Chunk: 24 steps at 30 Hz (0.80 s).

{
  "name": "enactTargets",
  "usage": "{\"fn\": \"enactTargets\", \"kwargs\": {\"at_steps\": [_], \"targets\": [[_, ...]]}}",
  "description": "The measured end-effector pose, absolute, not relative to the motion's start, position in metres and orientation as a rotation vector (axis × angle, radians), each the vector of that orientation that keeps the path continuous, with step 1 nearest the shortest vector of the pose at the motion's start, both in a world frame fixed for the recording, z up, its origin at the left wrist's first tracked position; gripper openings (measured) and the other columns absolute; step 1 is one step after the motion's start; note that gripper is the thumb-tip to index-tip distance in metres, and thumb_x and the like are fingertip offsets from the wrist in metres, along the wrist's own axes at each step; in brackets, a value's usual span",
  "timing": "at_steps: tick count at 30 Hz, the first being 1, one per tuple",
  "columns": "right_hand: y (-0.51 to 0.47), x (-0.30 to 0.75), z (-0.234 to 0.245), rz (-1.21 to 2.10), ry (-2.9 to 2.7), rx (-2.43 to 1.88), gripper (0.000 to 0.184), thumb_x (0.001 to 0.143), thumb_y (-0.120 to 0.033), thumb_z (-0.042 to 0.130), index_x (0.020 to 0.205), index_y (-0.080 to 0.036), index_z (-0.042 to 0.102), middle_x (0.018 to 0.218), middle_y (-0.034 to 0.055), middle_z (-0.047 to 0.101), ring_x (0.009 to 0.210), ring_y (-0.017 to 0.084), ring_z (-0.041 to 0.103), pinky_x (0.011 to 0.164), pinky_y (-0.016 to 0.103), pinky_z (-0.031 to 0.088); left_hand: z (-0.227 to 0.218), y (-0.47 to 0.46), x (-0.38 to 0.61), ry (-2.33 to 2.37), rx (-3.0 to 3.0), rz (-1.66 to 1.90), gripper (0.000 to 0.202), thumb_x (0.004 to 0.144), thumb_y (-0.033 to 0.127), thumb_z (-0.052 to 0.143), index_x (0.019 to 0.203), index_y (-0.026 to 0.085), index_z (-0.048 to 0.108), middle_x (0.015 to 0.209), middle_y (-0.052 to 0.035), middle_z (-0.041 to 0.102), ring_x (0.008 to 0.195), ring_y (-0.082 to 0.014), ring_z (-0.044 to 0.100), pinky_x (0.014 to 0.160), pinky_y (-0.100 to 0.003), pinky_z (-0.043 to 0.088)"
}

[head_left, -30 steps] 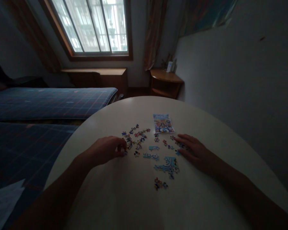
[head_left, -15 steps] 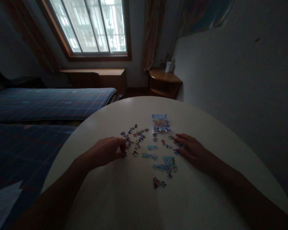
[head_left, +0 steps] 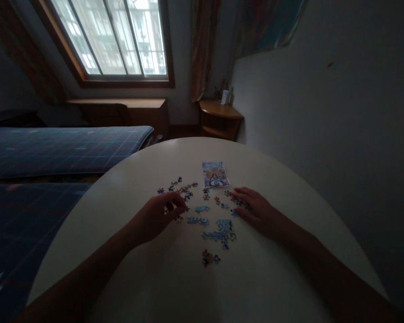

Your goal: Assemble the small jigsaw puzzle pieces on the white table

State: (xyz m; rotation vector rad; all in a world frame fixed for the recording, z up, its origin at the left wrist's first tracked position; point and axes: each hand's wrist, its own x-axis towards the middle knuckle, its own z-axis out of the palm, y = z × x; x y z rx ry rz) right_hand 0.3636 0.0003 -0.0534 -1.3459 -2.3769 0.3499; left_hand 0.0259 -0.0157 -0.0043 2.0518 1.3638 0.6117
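Fingers (head_left: 178, 199) of left hand (head_left: 155, 216) nearly together at puzzle pieces (head_left: 187, 196), hold unclear

Pkt (head_left: 215, 174) on tbl (head_left: 256, 168) behind most puzzle pcs (head_left: 224, 229); bed (head_left: 60, 150) L.

Round table (head_left: 262, 282) — loose puzzle pieces (head_left: 187, 196), joined blue section (head_left: 225, 227), colourful sheet (head_left: 215, 173)

A wooden-framed window (head_left: 112, 40) between 2 curtains (head_left: 204, 54), a desk (head_left: 148, 108) below, a plaid mattress (head_left: 70, 148) nearer.
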Motion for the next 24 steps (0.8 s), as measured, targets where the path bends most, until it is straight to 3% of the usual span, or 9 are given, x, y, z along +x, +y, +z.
{"fn": "enactTargets", "kwargs": {"at_steps": [11,17,20,24], "targets": [[-0.003,0.354,-0.051,0.181,-2.337,-1.398,0.042,0.095,-0.04,0.051,0.134,-0.026,0.055,0.137,0.0097,0.059,0.134,0.03,0.047,0.108,0.056,0.036,-0.023,-0.014,0.04,1.355,1.874,0.708,0.018,0.086,0.032,0.058,0.092,0.02,0.07,0.087,-0.0036,0.073,0.078,-0.0175,0.065,0.073,-0.03,0.051],[-0.011,0.334,-0.037,0.127,-2.252,-1.291,0.017,0.096,-0.03,0.051,0.098,-0.025,0.068,0.1,0.0078,0.073,0.105,0.027,0.064,0.092,0.051,0.045,-0.019,-0.015,0.041,1.368,1.837,0.684,0.022,0.086,0.035,0.057,0.092,0.02,0.072,0.083,-0.0034,0.073,0.071,-0.0167,0.064,0.069,-0.029,0.051],[-0.019,0.32,-0.032,0.149,-2.27,-1.214,0.018,0.095,-0.021,0.049,0.1,-0.024,0.066,0.099,0.0069,0.073,0.099,0.024,0.065,0.09,0.047,0.045,-0.019,-0.015,0.041,1.337,1.8,0.709,0.023,0.085,0.036,0.058,0.091,0.019,0.072,0.079,-0.0032,0.072,0.068,-0.0158,0.062,0.066,-0.028,0.05],[-0.034,0.302,-0.03,0.2,-2.408,-1.052,0.022,0.094,-0.022,0.053,0.112,-0.025,0.065,0.111,0.0061,0.071,0.11,0.023,0.06,0.096,0.044,0.043,-0.017,-0.016,0.041,1.315,1.773,0.709,0.024,0.084,0.036,0.059,0.091,0.017,0.072,0.077,-0.0034,0.07,0.065,-0.0151,0.061,0.063,-0.027,0.049]]}}
